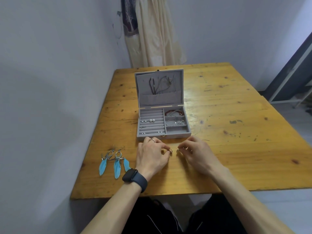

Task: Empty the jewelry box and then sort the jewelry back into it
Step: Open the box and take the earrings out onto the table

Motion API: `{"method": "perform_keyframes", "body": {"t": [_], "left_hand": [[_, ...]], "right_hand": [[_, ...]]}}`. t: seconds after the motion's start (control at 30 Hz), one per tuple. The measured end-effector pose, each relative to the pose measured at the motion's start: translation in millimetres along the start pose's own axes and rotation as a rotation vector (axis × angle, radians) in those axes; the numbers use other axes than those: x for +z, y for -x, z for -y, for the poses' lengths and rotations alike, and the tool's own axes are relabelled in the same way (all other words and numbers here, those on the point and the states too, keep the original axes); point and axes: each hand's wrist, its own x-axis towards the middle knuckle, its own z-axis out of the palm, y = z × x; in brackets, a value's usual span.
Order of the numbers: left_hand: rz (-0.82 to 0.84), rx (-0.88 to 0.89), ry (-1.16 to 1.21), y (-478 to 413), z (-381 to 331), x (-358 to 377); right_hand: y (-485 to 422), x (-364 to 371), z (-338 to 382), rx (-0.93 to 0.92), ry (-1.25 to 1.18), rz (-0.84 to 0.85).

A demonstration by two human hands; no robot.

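The grey velvet jewelry box (186, 132) stands open on the wooden table (236, 115), lid tilted back with necklaces (160, 85) hanging inside it. Small stud earrings, two of them pearls (152, 120), sit in the ring rows on the left. Bracelets (173, 112) and silver hoops (174, 122) fill the right compartments. Just in front of the box, my left hand (152, 155) pinches a small gold earring (170, 150). My right hand (196, 152) pinches a matching small earring (177, 150) beside it. Both pieces hover close to the table top.
A pair of blue feather earrings (114, 160) lies on the table left of my left hand. The table stands against a wall on its left side, with a curtain (152, 31) behind it. A black watch sits on my left wrist.
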Motion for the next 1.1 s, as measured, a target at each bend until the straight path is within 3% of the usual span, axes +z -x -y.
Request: {"method": "perform_keyframes", "body": {"t": [0.13, 0.57, 1.1], "left_hand": [[0.005, 0.013, -0.019, -2.7, -1.2, -1.6], [0.021, 0.017, -0.017, -6.3, 6.1, -0.3], [-0.235, -0.092, 0.134, -60.0, 65.2, -40.3]], "right_hand": [[-8.6, -6.2, 2.5, 0.001, 0.068, 0.079], [2.7, 2.2, -2.9, 0.045, -0.082, 0.014], [-57.1, -13.2, 46.3, -0.106, -0.192, -0.17]]}}
